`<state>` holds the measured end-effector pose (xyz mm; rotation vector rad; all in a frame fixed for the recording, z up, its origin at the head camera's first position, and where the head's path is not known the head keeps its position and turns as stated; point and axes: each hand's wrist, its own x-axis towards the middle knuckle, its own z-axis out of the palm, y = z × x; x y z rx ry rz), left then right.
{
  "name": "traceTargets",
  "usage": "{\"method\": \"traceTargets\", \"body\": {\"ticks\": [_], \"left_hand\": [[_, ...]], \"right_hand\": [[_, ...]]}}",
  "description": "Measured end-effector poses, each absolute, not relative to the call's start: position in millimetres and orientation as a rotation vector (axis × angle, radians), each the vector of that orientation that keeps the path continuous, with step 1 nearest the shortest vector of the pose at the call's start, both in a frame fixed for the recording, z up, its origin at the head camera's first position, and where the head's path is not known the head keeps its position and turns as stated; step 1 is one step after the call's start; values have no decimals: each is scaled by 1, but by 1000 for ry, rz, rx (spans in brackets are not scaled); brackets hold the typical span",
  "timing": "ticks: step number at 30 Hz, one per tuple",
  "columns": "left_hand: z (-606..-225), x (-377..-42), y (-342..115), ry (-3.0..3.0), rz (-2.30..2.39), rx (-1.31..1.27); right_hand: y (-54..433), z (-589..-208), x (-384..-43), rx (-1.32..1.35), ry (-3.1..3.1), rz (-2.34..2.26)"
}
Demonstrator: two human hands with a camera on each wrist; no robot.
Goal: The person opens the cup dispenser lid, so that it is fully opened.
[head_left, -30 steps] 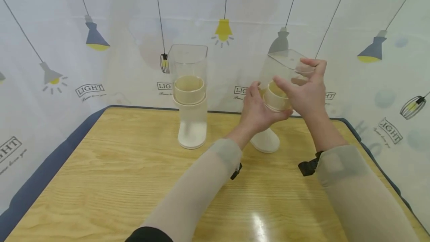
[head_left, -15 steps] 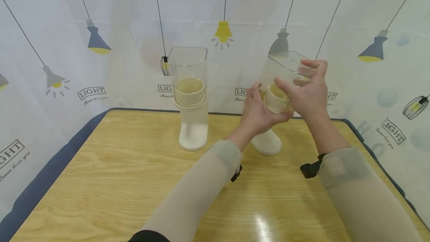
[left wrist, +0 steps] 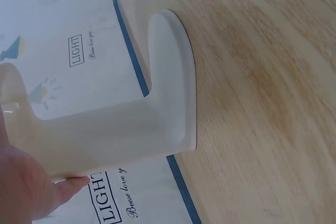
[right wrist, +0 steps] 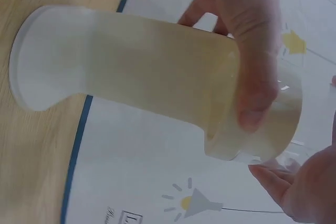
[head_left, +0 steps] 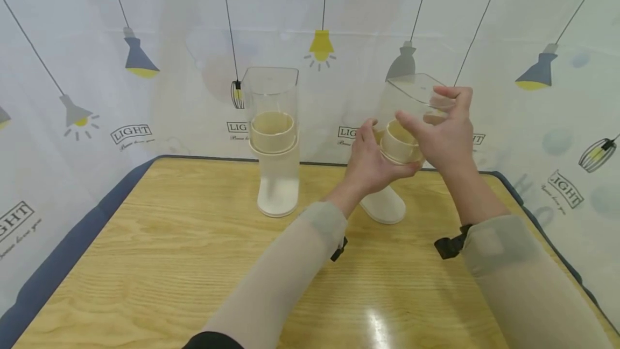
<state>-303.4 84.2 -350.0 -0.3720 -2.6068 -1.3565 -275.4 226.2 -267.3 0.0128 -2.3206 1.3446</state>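
Observation:
At the right of the table a white pedestal stand [head_left: 385, 206] with a cream ring collar [head_left: 399, 148] carries a clear, open-topped plastic container [head_left: 411, 89]. My left hand [head_left: 370, 165] grips the collar from the left, its thumb crossing the near side. My right hand [head_left: 448, 133] holds the clear container at its right side, thumb in front and fingers towards the rim. In the left wrist view, the stand [left wrist: 115, 135] rests with its rounded foot on the table. The right wrist view shows the left hand [right wrist: 257, 51] over the collar and the right hand [right wrist: 315, 187] beside it.
A matching white stand [head_left: 278, 185] with its own clear container [head_left: 271, 88] stands upright to the left, near the back edge. The wooden table [head_left: 169, 252] has a dark blue border. A printed cloth [head_left: 194, 42] with lamp drawings hangs behind.

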Motion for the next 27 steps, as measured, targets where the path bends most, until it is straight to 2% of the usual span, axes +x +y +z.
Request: {"method": "traceTargets", "body": {"ticks": [5,12,27], "left_hand": [[-350,-304,82,-2610,-1349,-395],[-351,-306,84,-2600,-1355,-408],[-350,-308,79,-2579,-1418,-489]], "right_hand": [[223,-268,-274,72,-2318,1259],[225,-267,-274,-8,-2322,1308],[224,-264,-268,97,-2337,1219]]}}
